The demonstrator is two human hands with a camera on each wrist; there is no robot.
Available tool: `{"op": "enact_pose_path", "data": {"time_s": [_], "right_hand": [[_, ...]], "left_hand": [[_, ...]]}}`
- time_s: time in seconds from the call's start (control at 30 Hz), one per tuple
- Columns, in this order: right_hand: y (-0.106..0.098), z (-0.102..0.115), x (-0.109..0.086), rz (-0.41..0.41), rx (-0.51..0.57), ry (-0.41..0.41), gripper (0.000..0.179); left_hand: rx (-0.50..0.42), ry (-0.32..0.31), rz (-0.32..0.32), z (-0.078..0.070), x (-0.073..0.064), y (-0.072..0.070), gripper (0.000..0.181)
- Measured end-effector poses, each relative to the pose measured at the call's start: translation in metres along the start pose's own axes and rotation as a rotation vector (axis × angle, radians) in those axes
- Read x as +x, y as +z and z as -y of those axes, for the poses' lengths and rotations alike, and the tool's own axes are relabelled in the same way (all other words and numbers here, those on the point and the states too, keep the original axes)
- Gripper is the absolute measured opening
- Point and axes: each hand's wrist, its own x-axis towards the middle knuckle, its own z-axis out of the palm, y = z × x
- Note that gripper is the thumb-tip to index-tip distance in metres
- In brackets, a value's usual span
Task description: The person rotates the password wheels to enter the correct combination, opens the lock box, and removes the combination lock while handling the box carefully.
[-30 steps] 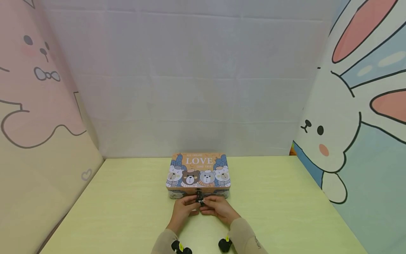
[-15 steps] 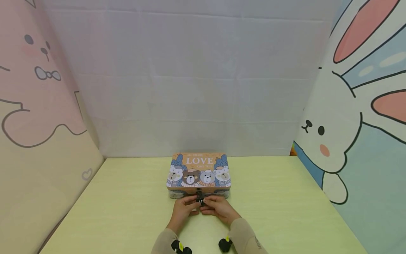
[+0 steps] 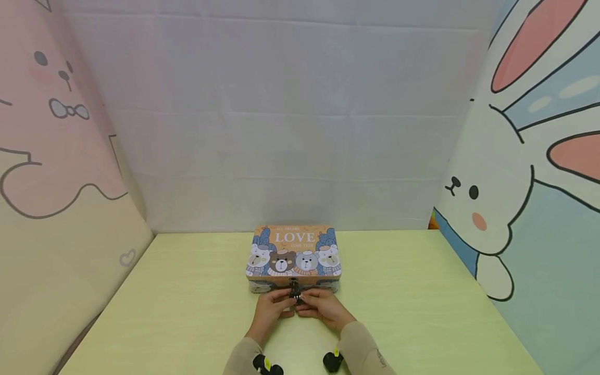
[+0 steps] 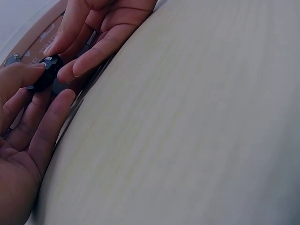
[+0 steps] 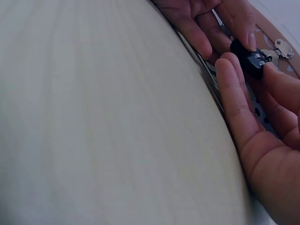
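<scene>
A tin box (image 3: 293, 260) printed with bears and the word LOVE stands with its lid down. At its front hangs a small black combination padlock (image 3: 295, 297) with white-marked dials, at the metal latch (image 5: 283, 48). My left hand (image 3: 272, 308) pinches the padlock from the left with thumb and fingers. From the other side my right hand (image 3: 324, 308) pinches it too, thumb at the dials. In the right wrist view the padlock (image 5: 251, 58) sits between both thumbs and the fingers behind it. Its digits are too small to read.
The box stands on a pale yellow-green table (image 3: 187, 302), toward the back edge. A white cloth wall (image 3: 290, 130) rises behind it. Cartoon-printed panels flank the table, with a rabbit panel (image 3: 501, 208) on the right. A dark band with a yellow mark (image 3: 268, 364) is at the left wrist.
</scene>
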Motion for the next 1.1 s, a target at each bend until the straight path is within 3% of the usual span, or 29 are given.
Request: {"op": "enact_pose_path", "data": {"time_s": [0.5, 0.8, 1.1], "right_hand": [[-0.001, -0.002, 0.001, 0.002, -0.004, 0.001, 0.025], [-0.001, -0.001, 0.0, -0.02, 0.005, 0.014, 0.025], [0.0, 0.0, 0.001, -0.024, 0.015, 0.013, 0.022]], "left_hand": [[-0.038, 0.002, 0.01, 0.001, -0.008, -0.005, 0.032], [-0.065, -0.052, 0.084, 0.002, -0.004, -0.011, 0.033], [-0.143, -0.159, 0.116, 0.002, 0.005, -0.018, 0.026]]}}
